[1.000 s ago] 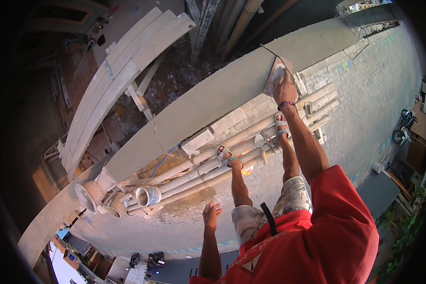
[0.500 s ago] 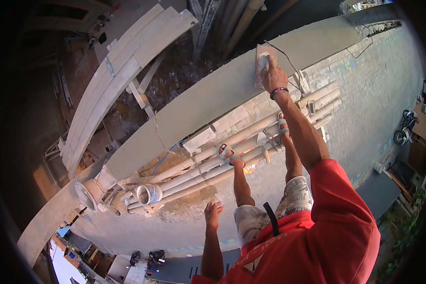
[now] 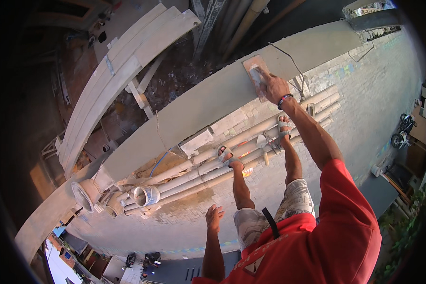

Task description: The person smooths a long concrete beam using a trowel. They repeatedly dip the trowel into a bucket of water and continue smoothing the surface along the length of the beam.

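My right hand [image 3: 273, 89] grips a rectangular float [image 3: 251, 65] with a pale, plaster-smeared top, held against a long band of smooth grey render [image 3: 213, 99]. My left hand [image 3: 214, 217] hangs empty beside my shorts, fingers loosely curled and apart. My sandalled feet [image 3: 225, 154] stand on bundled tan poles [image 3: 184, 184]. A bent thin rod [image 3: 288, 57] lies across the render just right of the float.
A white bucket [image 3: 146, 196] and a large round container [image 3: 82, 196] sit at the left of the poles. A curved board [image 3: 109, 85] crosses a dark drop beyond the band. Paving [image 3: 364, 104] spreads below, with a parked motorbike [image 3: 401, 132] at far right.
My right hand and the float have moved left along the grey render, away from the bent rod, and the float has turned. My left hand has barely moved.
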The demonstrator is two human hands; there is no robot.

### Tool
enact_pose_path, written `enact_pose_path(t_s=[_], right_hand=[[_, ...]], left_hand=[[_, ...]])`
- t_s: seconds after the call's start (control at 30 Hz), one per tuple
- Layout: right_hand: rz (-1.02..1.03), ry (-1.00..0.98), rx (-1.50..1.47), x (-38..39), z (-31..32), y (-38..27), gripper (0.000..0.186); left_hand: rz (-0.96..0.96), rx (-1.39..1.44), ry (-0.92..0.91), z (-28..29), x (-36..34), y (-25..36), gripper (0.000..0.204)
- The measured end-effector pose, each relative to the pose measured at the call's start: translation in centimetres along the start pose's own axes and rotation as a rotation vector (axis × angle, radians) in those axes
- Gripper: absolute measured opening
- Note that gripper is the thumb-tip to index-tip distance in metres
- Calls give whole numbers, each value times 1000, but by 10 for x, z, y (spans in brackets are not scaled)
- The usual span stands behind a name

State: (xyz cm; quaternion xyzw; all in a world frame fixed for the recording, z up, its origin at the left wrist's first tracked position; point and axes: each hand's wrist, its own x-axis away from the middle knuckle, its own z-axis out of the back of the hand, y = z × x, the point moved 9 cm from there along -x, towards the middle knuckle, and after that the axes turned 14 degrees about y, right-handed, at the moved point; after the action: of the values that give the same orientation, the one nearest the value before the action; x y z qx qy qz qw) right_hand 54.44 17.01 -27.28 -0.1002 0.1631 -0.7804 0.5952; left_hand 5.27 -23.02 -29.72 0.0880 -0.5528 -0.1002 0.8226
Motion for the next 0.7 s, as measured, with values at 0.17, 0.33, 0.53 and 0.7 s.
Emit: enact_pose_path(t_s=[0.17, 0.33, 0.53, 0.7], right_hand=[[-140, 103, 79, 7, 24, 39, 58], [-277, 140, 46, -26, 18, 56, 53], [51, -26, -67, 59, 2, -15, 55], [-189, 114, -111, 83, 32, 36, 57]], left_hand=[[-31, 29, 8, 1, -1, 6, 54], [-63, 26, -8, -6, 0, 14, 53], [-38, 42, -32, -16, -10, 8, 53], [-71, 78, -29, -21, -5, 24, 50]])
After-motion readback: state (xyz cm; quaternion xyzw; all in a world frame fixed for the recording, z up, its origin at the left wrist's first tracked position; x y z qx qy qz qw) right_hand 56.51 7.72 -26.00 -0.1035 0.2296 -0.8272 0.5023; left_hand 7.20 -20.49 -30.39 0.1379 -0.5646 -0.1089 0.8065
